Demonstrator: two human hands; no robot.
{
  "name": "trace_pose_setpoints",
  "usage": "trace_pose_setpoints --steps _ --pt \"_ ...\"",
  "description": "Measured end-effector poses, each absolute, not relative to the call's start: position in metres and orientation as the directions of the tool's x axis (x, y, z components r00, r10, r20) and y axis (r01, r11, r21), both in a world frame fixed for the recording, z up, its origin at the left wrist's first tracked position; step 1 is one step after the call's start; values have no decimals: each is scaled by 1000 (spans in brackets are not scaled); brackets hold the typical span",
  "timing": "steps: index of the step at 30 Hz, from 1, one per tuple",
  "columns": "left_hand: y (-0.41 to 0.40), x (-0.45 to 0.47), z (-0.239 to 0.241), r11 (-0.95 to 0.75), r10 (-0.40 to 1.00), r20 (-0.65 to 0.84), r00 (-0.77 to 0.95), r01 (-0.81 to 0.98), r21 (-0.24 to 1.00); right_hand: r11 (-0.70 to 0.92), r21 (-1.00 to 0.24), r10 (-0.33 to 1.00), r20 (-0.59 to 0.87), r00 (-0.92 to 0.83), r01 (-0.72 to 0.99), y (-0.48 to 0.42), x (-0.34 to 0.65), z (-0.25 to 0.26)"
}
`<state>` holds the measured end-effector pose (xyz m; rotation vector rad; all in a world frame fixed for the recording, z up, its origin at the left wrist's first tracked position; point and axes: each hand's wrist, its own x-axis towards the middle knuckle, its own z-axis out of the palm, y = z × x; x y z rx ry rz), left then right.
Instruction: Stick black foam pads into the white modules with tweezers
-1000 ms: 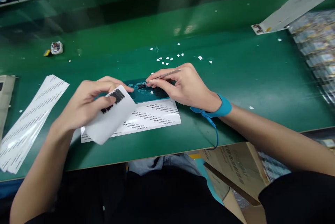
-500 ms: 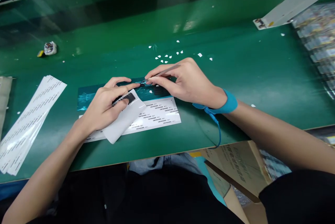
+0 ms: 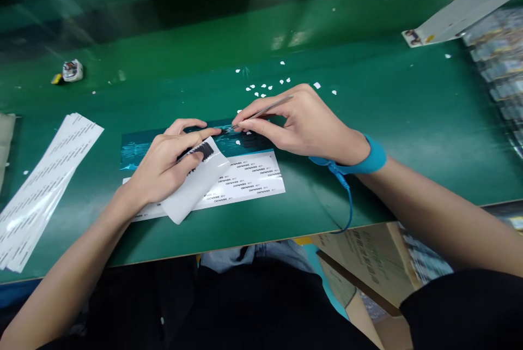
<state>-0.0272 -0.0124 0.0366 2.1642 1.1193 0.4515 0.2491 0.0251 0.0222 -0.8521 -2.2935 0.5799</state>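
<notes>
Pinched in my right hand (image 3: pixel 294 121) is a pair of metal tweezers (image 3: pixel 274 104), its tip low over a dark teal sheet (image 3: pixel 137 145). A blue wrist strap with a cord (image 3: pixel 373 155) circles that wrist. My left hand (image 3: pixel 171 159) rests at the sheet's middle, index finger stretched close to the tweezers' tip. Between its thumb and fingers it holds a white backing sheet (image 3: pixel 186 203) with black strips on it. Under the hands lies a white printed sheet (image 3: pixel 261 175), partly covered by the backing sheet. Small black pieces (image 3: pixel 255 142) show on the teal sheet.
Several small white bits (image 3: pixel 263 86) lie scattered beyond my hands. A stack of white printed strips (image 3: pixel 53 175) is at the left, a small white roll-like item (image 3: pixel 72 70) at the far left. Plastic-wrapped goods (image 3: pixel 498 66) and a grey panel (image 3: pixel 457 6) stand at the right.
My right hand has shifted slightly right, with the tweezers' tip drawn back a little from my left index finger. My left hand keeps its hold on the backing sheet.
</notes>
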Motion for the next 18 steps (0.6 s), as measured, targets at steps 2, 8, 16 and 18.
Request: trace_pose_setpoints --steps 2,8,16,18 --pt "-12 -27 37 -413 821 -6 572 600 685 696 -585 694 398 -600 417 25 248 20" --pt "-12 -29 33 -425 821 15 571 593 684 676 -605 720 422 -551 421 21 245 18" --pt "-13 -29 33 -436 821 19 571 604 668 687 -602 705 415 -575 408 23 246 20" --pt "-13 -29 33 -431 822 16 569 604 670 692 -605 695 410 -591 394 26 247 20"
